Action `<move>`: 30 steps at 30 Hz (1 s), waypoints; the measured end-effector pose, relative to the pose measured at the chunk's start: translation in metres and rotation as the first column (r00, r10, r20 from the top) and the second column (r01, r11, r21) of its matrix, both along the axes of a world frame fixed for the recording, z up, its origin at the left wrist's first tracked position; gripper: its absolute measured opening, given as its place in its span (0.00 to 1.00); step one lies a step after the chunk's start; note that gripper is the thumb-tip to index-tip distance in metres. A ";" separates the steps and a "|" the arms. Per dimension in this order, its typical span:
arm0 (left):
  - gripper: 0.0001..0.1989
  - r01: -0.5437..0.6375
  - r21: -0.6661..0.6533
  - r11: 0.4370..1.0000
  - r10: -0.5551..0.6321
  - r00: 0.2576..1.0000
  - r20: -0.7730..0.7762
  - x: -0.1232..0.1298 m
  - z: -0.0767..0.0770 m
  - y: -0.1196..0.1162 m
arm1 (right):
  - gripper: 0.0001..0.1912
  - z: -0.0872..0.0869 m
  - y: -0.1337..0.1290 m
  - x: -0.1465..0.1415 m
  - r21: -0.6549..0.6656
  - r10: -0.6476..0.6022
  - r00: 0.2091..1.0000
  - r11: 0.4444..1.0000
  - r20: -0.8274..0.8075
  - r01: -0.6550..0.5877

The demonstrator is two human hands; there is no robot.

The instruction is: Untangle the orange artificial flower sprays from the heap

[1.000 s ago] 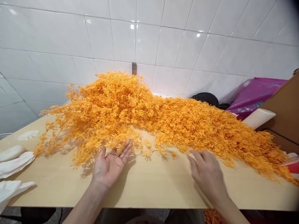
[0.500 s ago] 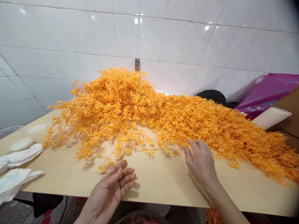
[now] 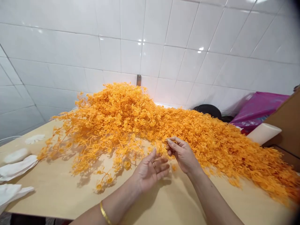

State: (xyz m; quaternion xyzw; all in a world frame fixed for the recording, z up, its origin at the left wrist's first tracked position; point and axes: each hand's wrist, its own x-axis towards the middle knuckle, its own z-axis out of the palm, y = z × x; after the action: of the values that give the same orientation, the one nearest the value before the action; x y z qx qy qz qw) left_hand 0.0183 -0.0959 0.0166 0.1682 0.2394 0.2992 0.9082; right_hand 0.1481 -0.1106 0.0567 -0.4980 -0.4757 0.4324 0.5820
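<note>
A large heap of orange plastic flower sprigs [image 3: 122, 109] spreads over the table, looser on the left and denser on the right. My right hand [image 3: 181, 153] is at the heap's front edge, thumb and fingertips pinched on a thin orange flower sprig [image 3: 161, 147]. Just left of it is my left hand [image 3: 152, 172], palm up with the fingers apart and nothing in it. Its fingers are close to the pinched sprig; whether they touch it I cannot tell. A few loose sprigs [image 3: 103, 181] lie on the wood near my left forearm.
White gloves [image 3: 18, 168], a white oval piece [image 3: 16, 155] and a white flower-shaped piece [image 3: 35, 139] lie at the left of the pale table [image 3: 53, 193]. Behind the heap are black round things [image 3: 207, 110]. A purple bag [image 3: 257, 107], a pale roll [image 3: 264, 133] and a cardboard box [image 3: 287, 125] stand at right.
My right hand has moved left and up and now pinches a sprig. My left hand has moved right and up beside it. The camera view has tilted upward.
</note>
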 end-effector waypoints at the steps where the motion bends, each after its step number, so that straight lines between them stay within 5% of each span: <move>1: 0.16 -0.049 0.010 0.999 0.049 0.999 0.017 0.006 0.004 0.009 | 0.11 0.004 0.002 0.000 0.015 0.016 1.000 1.000 -0.018 -0.016; 7: 0.12 -0.288 0.173 0.942 0.297 0.954 -0.030 0.021 0.023 0.054 | 0.12 -0.001 0.023 0.009 0.077 -0.007 0.998 0.997 0.061 0.003; 12: 0.08 -0.408 0.365 0.837 0.451 0.892 -0.038 0.020 0.006 0.074 | 0.14 -0.013 0.044 0.015 0.026 0.027 0.995 0.999 0.096 -0.030; 16: 0.07 -0.364 0.386 0.848 0.411 0.910 -0.045 0.018 -0.009 0.079 | 0.16 -0.017 0.056 0.013 0.033 0.019 0.989 0.999 0.148 -0.024; 24: 0.03 -0.317 0.160 0.935 0.316 0.948 0.032 0.014 -0.002 0.079 | 0.12 -0.033 0.063 0.010 0.169 -0.077 0.992 0.984 0.101 0.059; 30: 0.08 -0.228 0.136 0.964 0.225 0.974 0.036 0.017 -0.009 0.072 | 0.10 -0.033 0.058 0.004 0.235 -0.098 0.952 0.972 0.290 0.028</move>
State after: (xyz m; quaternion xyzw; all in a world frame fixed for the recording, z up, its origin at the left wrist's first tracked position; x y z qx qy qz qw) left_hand 0.0357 -0.0241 0.0077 0.1995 0.2265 0.4186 0.8565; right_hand 0.1526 -0.0526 0.0232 -0.5027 -0.5887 0.2755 0.5699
